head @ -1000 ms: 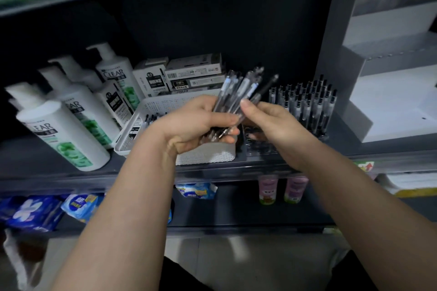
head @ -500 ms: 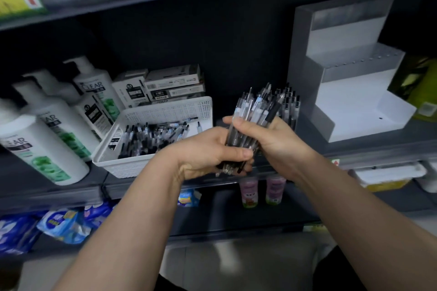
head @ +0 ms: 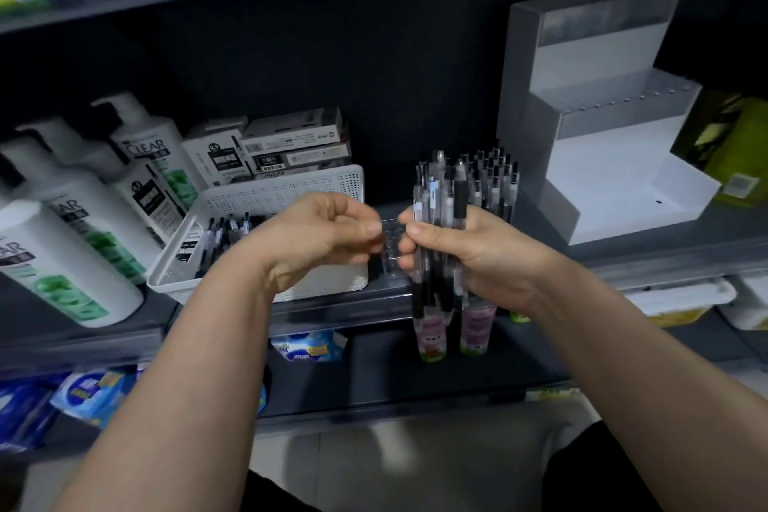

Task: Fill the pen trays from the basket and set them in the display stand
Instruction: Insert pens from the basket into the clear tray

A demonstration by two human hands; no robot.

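Both forearms are raised before the shelf (head: pixel 685 239), and the hands are brought close together just right of the white basket (head: pixel 266 195).

Right hand (head: pixel 478 262): the fingers and thumb are wrapped round a bundle of pens (head: pixel 440 195). The bundle is held upright, with ends protruding above and below the fist.

Left hand (head: pixel 324 237): the fingers are curled in and the thumb is laid near the forefinger. The fingertips are blurred, so whether anything is pinched cannot be told.

Loose pens (head: pixel 224 229) are seen lying in the basket, behind the left wrist. A clear holed tray (head: pixel 390 241) is glimpsed between the two hands, right of the basket. Further right, standing pens (head: pixel 494 175) are packed upright behind the right hand. The stepped display stand (head: pixel 602 145) is set well right of the basket.
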